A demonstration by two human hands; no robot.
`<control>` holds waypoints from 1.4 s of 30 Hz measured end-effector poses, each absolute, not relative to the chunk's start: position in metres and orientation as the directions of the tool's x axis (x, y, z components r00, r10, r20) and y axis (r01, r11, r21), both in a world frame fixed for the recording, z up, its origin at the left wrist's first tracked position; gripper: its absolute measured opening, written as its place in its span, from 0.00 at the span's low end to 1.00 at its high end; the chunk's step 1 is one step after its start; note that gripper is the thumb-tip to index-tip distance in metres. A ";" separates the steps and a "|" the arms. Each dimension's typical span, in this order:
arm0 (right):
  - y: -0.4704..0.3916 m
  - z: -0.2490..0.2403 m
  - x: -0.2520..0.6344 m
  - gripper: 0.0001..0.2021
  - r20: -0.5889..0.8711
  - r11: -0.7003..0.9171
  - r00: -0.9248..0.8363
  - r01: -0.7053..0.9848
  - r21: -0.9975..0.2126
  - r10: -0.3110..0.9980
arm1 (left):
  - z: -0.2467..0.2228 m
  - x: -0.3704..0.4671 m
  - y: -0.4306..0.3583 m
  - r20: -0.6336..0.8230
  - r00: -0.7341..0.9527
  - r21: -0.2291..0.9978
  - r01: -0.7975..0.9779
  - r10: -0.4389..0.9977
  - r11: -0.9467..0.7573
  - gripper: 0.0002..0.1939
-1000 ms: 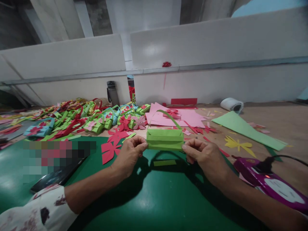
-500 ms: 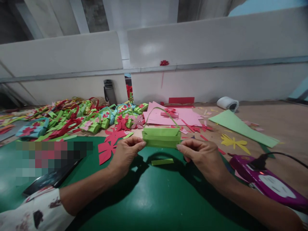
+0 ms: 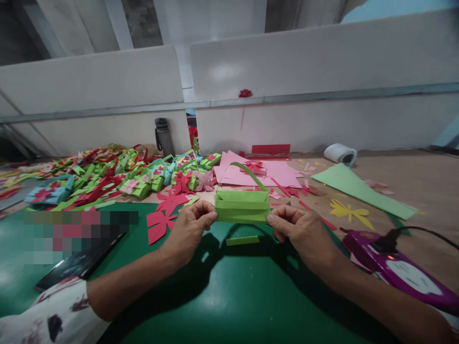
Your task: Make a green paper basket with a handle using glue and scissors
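Between my hands hangs a small green paper handbag [image 3: 242,207] with a thin arched handle, upright above the green mat [image 3: 233,296]. My left hand [image 3: 191,227] pinches its left end between thumb and fingers. At the right end, my right hand [image 3: 299,229] pinches the lower corner the same way. Below the bag, a short green paper strip [image 3: 243,241] lies on the mat. Red paper flower cutouts [image 3: 161,226] rest just beyond my left hand.
Finished paper bags [image 3: 141,184] pile up at the left, near a grey bottle [image 3: 164,137]. Pink sheets [image 3: 229,172] lie behind the bag. To the right are a purple power strip [image 3: 398,270] with a plugged cord, a yellow cutout [image 3: 349,213] and a green sheet [image 3: 362,189]. A phone [image 3: 82,260] lies left.
The bag has tipped slightly in my hands, so its front shows taller and its handle has shifted. Both hands keep their hold, almost in the same place.
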State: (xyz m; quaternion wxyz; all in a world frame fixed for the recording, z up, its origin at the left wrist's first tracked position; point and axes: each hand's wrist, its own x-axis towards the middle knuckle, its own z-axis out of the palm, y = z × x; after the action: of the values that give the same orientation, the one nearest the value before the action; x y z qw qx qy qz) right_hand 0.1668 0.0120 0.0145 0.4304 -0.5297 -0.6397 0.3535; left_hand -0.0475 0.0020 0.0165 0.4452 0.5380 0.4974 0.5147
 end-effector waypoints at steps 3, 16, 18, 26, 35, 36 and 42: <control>0.012 0.014 0.166 0.15 0.180 0.197 -0.081 0.339 -0.920 0.980 | 0.016 -0.050 0.005 0.126 -0.042 0.991 0.058 0.991 -0.123 0.06; 0.001 0.015 0.164 0.11 0.584 0.474 -0.023 0.609 -0.635 0.812 | 0.017 -0.034 -0.009 -0.254 0.316 0.708 -0.583 0.914 0.398 0.12; -0.001 0.014 0.164 0.10 0.691 0.580 -0.133 0.666 -0.468 0.711 | 0.019 -0.031 -0.010 -0.227 0.309 0.652 -0.656 0.924 0.380 0.15; -0.008 0.002 0.159 0.09 0.805 0.822 -0.531 0.561 0.099 0.266 | 0.020 -0.020 -0.011 -0.198 0.285 0.620 -0.704 0.938 0.345 0.20; -0.022 0.009 0.152 0.05 0.756 0.905 -0.644 0.381 0.187 0.115 | 0.029 -0.026 -0.008 -0.269 0.279 0.654 -0.649 0.922 0.388 0.21; -0.022 0.009 0.153 0.04 0.781 0.908 -0.608 0.395 0.141 0.143 | 0.029 -0.026 -0.008 -0.260 0.275 0.660 -0.649 0.926 0.378 0.20; -0.018 0.007 0.156 0.06 0.789 0.880 -0.547 0.475 0.017 0.280 | 0.028 -0.026 -0.011 -0.221 0.223 0.707 -0.634 0.949 0.314 0.15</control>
State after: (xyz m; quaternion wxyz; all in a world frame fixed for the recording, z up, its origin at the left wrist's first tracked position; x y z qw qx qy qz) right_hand 0.1564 -0.0182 0.0073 0.4240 -0.2164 -0.8719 -0.1149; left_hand -0.0261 -0.0106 0.0283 0.7430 0.2437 0.3238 0.5328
